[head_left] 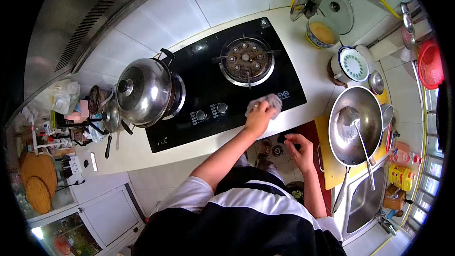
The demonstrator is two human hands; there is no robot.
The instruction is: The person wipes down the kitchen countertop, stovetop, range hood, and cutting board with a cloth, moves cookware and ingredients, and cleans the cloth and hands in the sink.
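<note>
Cloth (274, 101), under left hand (259, 118), on cooktop (201, 59)

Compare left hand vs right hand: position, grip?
Position: the left hand is over the front edge of the black cooktop; the right hand is off the cooktop, to the right.
Grip: the left hand holds a greyish cloth; the right hand holds no cloth, though whether it grips anything else is unclear.
Shared: neither wears a glove.

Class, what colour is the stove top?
The stove top is glossy black, shown best in the head view.
</note>
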